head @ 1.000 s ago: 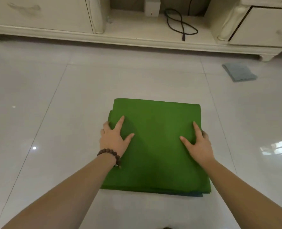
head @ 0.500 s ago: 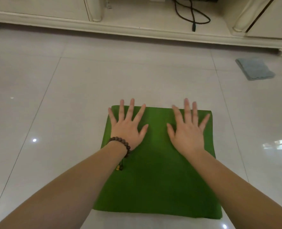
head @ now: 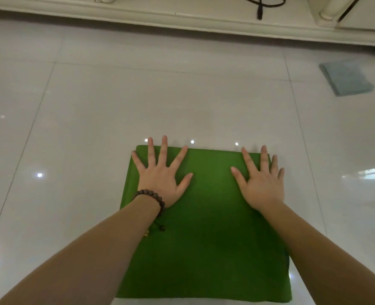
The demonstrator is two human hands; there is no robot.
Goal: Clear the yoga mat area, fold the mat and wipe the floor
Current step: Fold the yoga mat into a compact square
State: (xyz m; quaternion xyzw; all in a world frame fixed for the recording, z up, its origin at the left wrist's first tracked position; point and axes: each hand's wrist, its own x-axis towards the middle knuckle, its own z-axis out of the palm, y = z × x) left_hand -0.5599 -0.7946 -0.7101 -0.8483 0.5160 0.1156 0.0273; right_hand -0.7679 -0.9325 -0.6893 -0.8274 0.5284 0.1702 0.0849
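Floor: glossy white tiled floor [head: 94, 128], cream cabinet base [head: 182, 18] at the far edge.
Mat: folded green mat [head: 204, 238] lies flat on the floor before me.
Left hand: my left hand [head: 160, 179], beaded bracelet [head: 153, 197] at the wrist, fingers spread, palm flat near the mat's far left corner.
Right hand: my right hand [head: 261, 183], fingers spread, palm flat near its far right corner.
Cloth: grey cloth [head: 346, 77] on the floor, far right, well apart.
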